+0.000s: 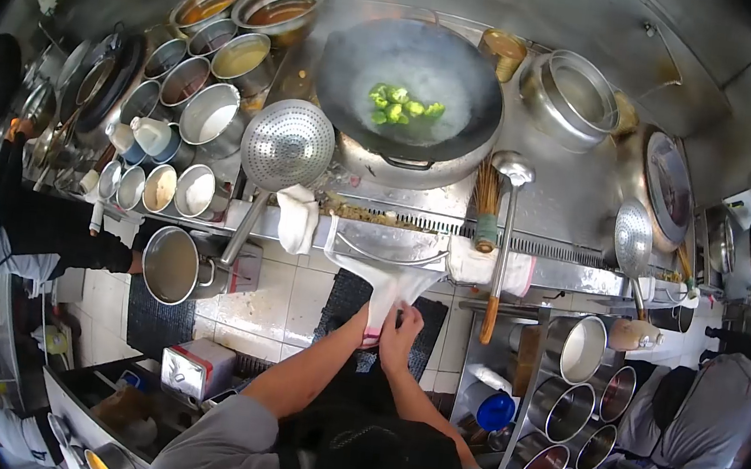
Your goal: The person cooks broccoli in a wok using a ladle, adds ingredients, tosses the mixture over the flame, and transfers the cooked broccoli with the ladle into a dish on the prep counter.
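Note:
A white cloth (pixel 386 282) hangs over the front edge of the stove, drawn down toward my body into a narrow strip. My left hand (pixel 363 324) is closed around its lower end, where a pink edge shows. On the other side of the strip, my right hand (pixel 400 332) has curled fingers against the cloth; the exact grip is partly hidden. Beyond the cloth, a large dark wok (pixel 346 83) sits on the burner. Bright green vegetable pieces (pixel 399 106) lie in its steaming bottom.
A perforated strainer (pixel 288 146) rests left of the wok. A ladle (pixel 509 213) and a bamboo brush (pixel 487 206) lie to its right. Several bowls and pots of ingredients crowd the left counter. A pot (pixel 170 265) stands below. Other people work at both sides.

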